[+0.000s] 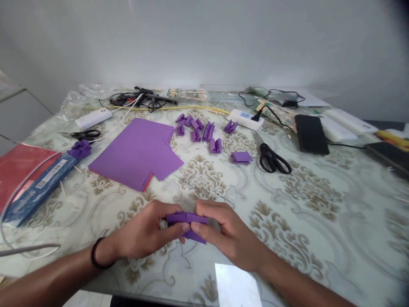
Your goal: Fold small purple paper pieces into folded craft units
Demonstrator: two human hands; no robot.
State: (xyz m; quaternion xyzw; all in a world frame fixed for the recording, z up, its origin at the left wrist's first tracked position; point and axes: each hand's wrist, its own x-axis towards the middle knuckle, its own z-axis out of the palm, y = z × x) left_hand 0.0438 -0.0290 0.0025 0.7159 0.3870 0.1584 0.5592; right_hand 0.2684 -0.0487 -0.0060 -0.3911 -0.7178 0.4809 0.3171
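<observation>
Between my two hands, near the front of the table, is a folded piece of purple paper (197,236). My left hand (150,228) pinches its left part, thumb on the near face. On the right part, my right hand (223,230) grips it the same way, and the two thumb tips almost meet at the middle. Fingers cover both ends of the paper. Beyond my hands lie several small folded purple paper pieces (215,146), one flatter folded piece (242,157) apart from them. A stack of purple paper sheets (134,149) spreads to the left, red showing beneath.
Black-handled scissors (274,160) lie right of the pieces, more scissors (85,135) at the left. A power strip (245,119), black phone (311,134) and tangled black cables (143,99) sit farther back. A blue and red packet (41,183) and white cable flank the left edge.
</observation>
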